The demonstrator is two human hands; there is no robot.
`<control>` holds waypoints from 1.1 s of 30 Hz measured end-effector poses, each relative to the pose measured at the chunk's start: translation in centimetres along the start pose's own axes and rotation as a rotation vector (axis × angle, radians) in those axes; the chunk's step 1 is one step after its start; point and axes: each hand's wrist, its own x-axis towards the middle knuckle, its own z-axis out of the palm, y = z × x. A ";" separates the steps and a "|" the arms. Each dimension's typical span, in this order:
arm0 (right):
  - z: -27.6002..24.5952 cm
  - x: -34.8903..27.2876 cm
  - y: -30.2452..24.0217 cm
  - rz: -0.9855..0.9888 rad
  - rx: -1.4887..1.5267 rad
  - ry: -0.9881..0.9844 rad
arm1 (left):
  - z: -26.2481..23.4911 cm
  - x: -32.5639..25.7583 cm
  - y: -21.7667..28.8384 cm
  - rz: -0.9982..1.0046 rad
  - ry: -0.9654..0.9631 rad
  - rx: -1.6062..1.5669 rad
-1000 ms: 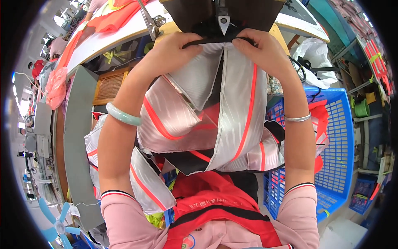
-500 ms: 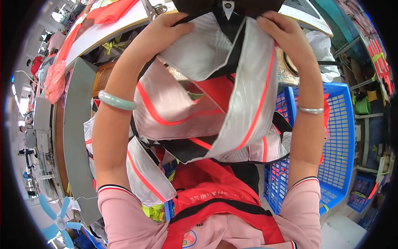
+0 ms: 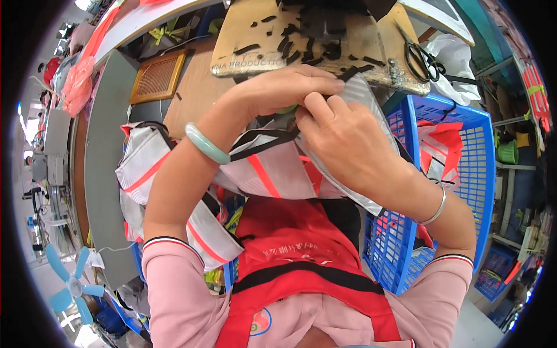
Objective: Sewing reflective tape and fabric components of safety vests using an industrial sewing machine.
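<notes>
Striped silver fabric [image 3: 285, 174] is now found lowered in front of the wooden board [image 3: 238, 35], left hand [image 3: 295, 87] and curled right hand [image 3: 348, 138] brought together over it, suggesting closer handling; any pinch cannot be confirmed.

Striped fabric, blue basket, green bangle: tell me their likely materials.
Striped fabric: probably satiny synthetic cloth, given soft folds and sheen. Blue basket: likely moulded plastic, from uniform slots. Green bangle: polished stone or glass, perhaps; its smooth gloss fits either.
</notes>
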 end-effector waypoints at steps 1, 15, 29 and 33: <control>0.2 0.0 -0.5 -0.022 -0.026 0.016 | 0.1 -0.4 -0.9 -0.006 0.008 -0.006; 0.6 -3.4 4.0 0.253 0.605 0.026 | 4.8 -9.4 -6.4 0.277 0.717 0.481; -1.6 2.1 12.2 0.445 0.827 0.305 | -5.9 -1.3 5.0 0.404 0.545 0.730; 0.1 3.6 14.5 0.522 0.780 0.231 | -8.2 1.4 4.6 0.324 0.564 0.679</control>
